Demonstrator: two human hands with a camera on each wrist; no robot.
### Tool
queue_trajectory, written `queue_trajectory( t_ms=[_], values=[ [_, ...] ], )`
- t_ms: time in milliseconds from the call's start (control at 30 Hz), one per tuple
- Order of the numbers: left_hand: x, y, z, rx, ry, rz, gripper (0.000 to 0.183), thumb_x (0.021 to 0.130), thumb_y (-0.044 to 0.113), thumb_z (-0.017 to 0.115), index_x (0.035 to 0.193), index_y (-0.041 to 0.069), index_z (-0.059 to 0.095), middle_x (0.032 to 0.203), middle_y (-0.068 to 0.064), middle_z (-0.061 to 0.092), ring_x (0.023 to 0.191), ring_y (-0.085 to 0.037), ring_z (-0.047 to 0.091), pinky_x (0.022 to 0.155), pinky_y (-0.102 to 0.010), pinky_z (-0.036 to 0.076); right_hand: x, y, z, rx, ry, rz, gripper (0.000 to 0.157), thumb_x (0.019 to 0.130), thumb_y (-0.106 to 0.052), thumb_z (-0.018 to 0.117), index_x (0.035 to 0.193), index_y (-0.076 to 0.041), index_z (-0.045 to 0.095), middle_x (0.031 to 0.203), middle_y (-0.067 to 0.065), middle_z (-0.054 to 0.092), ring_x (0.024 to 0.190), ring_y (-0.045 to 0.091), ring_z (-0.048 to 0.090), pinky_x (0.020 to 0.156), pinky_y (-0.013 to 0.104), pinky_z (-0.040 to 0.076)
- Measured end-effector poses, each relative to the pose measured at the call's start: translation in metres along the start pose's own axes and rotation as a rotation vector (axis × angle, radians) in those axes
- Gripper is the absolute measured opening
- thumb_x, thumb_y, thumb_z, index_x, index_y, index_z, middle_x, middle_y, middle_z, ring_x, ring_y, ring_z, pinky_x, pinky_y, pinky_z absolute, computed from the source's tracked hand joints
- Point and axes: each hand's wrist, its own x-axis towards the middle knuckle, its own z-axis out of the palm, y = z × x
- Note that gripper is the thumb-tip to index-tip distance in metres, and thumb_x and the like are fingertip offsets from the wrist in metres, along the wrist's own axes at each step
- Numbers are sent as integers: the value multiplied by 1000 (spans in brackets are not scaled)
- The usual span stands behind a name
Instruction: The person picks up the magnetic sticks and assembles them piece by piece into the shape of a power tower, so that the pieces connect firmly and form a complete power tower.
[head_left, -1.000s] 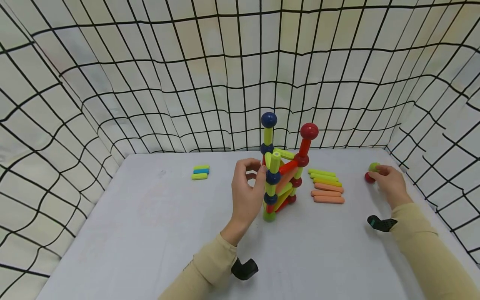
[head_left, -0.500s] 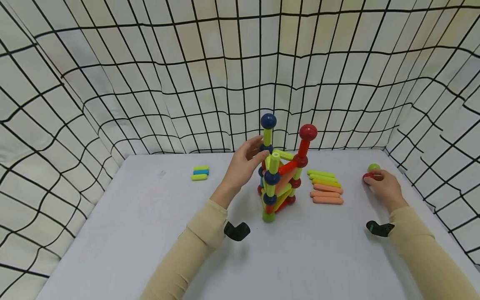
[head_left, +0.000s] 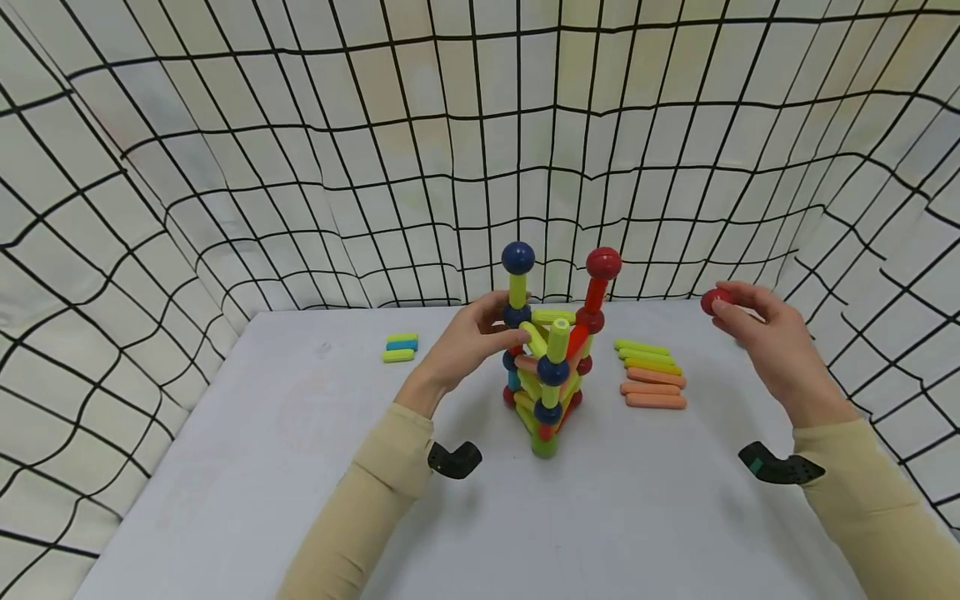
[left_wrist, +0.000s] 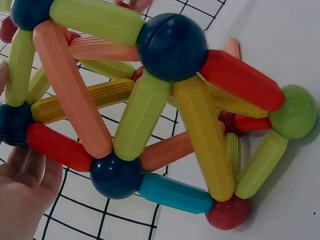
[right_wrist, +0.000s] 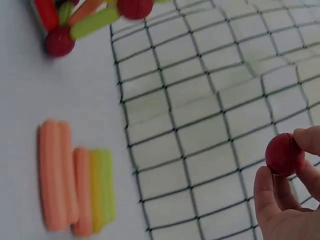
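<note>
A tower of ball-and-stick building pieces, in blue, red, green, yellow and orange, stands upright on the table. My left hand holds its left side near the upper blue ball; in the left wrist view, fingers curl behind a blue ball. My right hand is raised above the table at the right and pinches a red ball between thumb and fingertips. The right wrist view shows a thin seam around this red ball. No green loose ball shows now; the right hand may hide it.
Right of the tower lies a row of loose sticks, green, yellow and orange. Several short sticks, green and blue, lie at the back left. White walls covered with black netting surround the white table at the back and sides.
My right hand picked up the red ball and raised it toward the left. My left hand moved from beside the tower to gripping it, and the tower has turned slightly.
</note>
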Motion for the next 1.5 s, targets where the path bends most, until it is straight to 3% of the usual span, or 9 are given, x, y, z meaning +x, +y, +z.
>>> queue_trajectory(
  t_ms=[133, 233, 333, 467, 633, 867, 1133, 1333, 1500],
  values=[
    [-2, 0, -3, -1, -53, 9, 53, 90, 20, 72, 138, 18, 52, 128, -5, 56, 114, -24, 59, 95, -39, 50, -21, -45, 11, 21, -51, -96, 55, 96, -50, 54, 146, -30, 42, 138, 0, 45, 115, 10, 56, 110, 53, 32],
    [-4, 0, -4, -11, -72, 17, 52, 90, 17, 72, 138, 17, 52, 128, -5, 56, 113, -24, 60, 95, -40, 51, -37, -73, 22, 63, -97, -161, 49, 98, -43, 55, 143, -28, 45, 136, 1, 48, 115, 18, 54, 108, 52, 33],
    [-5, 1, -1, -4, -61, 32, 49, 90, 17, 72, 135, 15, 53, 127, -5, 57, 111, -25, 60, 94, -40, 51, -49, -94, 31, 66, -129, -223, 44, 99, -37, 57, 139, -24, 48, 131, 1, 53, 114, 20, 54, 103, 36, 41],
    [-5, 1, 6, 27, 8, 49, 50, 89, 19, 73, 134, 11, 53, 124, -5, 58, 109, -24, 60, 95, -38, 51, -59, -114, 45, 52, -159, -315, 39, 98, -29, 59, 135, -19, 53, 124, 3, 58, 109, 22, 57, 88, 20, 49],
    [-7, 1, 19, 75, 131, 49, 55, 88, 23, 75, 135, 6, 50, 119, -6, 57, 111, -20, 55, 99, -40, 47, -58, -129, 60, 49, -196, -414, 39, 98, -23, 61, 135, -14, 54, 121, 6, 60, 104, 22, 60, 84, 20, 52],
    [-11, 2, 33, 112, 246, 50, 54, 87, 28, 76, 130, 11, 49, 116, -5, 56, 110, -19, 53, 94, -42, 47, -45, -133, 74, 9, -181, -402, 41, 96, -29, 63, 134, -15, 55, 123, 4, 61, 106, 20, 62, 87, 23, 51],
    [-11, 3, 39, 112, 276, 52, 56, 88, 28, 75, 132, 11, 46, 118, -6, 54, 109, -20, 53, 93, -40, 48, -36, -126, 76, 3, -177, -359, 43, 96, -36, 62, 136, -20, 54, 127, 2, 59, 109, 18, 60, 93, 34, 48],
    [-13, 5, 40, 124, 301, 51, 56, 87, 29, 75, 131, 10, 47, 117, -5, 54, 108, -19, 53, 94, -38, 48, -32, -108, 69, 98, -173, -366, 44, 99, -29, 59, 140, -17, 51, 133, 2, 56, 118, 16, 55, 97, 26, 46],
    [-12, 7, 44, 167, 369, 60, 57, 86, 29, 76, 131, 9, 46, 114, -4, 53, 105, -18, 51, 91, -35, 48, -28, -78, 61, 124, -155, -281, 45, 99, -35, 57, 140, -18, 50, 133, 0, 55, 119, 14, 56, 97, 17, 44]
  ],
)
